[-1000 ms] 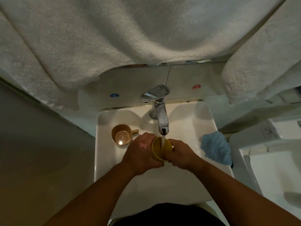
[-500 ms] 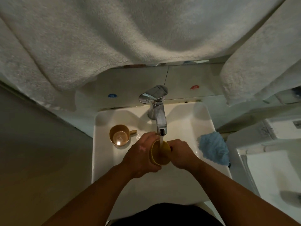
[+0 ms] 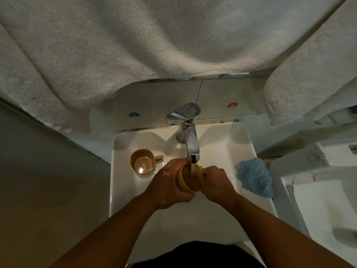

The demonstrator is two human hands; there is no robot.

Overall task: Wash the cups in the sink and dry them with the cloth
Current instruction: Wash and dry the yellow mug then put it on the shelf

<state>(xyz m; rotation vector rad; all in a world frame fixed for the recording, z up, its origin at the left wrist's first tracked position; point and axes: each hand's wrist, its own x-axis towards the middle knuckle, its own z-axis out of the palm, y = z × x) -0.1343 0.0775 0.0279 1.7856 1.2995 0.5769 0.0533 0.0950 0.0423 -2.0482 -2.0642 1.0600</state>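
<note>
At the centre of the frame, a yellow cup [image 3: 185, 179] was held over the white sink [image 3: 123, 190], directly under the spout of the chrome tap [image 3: 188, 136], with a stream of water running into it. The left hand [image 3: 170, 187] wrapped its fingers around the cup's left side, and the right hand [image 3: 216, 185] gripped its right edge, fingers curled on it. A second, tan cup [image 3: 142, 161] stood upright in the basin to the left, apart from the hands. A blue cloth [image 3: 254, 177] lay on the sink's right rim. Pale towels [image 3: 135, 39] hung across the top of the frame.
</note>
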